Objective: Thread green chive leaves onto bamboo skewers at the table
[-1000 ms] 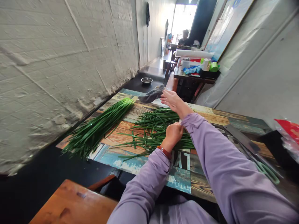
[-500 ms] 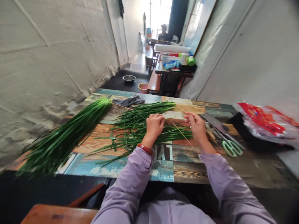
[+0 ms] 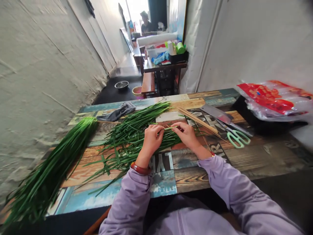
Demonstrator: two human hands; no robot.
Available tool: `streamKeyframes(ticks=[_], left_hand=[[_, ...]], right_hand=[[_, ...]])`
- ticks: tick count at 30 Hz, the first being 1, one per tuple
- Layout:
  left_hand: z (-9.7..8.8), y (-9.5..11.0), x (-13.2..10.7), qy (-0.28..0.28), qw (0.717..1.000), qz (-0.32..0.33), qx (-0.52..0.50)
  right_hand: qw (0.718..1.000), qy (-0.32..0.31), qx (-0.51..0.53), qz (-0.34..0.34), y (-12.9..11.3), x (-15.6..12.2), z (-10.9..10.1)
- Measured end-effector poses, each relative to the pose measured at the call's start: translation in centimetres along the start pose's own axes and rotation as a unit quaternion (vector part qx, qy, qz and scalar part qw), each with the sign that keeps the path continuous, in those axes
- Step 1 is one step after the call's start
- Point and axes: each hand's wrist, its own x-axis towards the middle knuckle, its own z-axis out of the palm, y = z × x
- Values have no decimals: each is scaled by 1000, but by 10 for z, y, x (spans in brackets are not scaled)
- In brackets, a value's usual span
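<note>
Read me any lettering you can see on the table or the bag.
"LYR": big white letters on the tabletop, just below the left hand; last letter uncertain.
"R": tabletop print, right of the right hand.
Red bag: print too blurred.
Far table's packages: too small.

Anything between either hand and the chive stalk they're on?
Nothing visible. The left hand and right hand both pinch the chive stalk, which spans the gap between them over the loose chive pile on the table. The skewers, cleaver and scissors lie off to the right, clear of it.
</note>
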Motion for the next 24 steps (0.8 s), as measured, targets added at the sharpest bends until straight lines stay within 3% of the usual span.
streamKeyframes(ticks=[9,15,19,24], left_hand=[[6,3,-2,-41,998,27,-45],[5,-18,2,75,995,-49,-37],[2,-16,2,84,995,-53,-7],[-1,1,-3,99,990,-49,86]], right_hand=[[998,-7,-24,-60,3,-4,4],[994,84,-71,-14,19,8,-20],[984,25,-169,-52,29,11,-22],[950,-52,-295,-92,27,4,-13]])
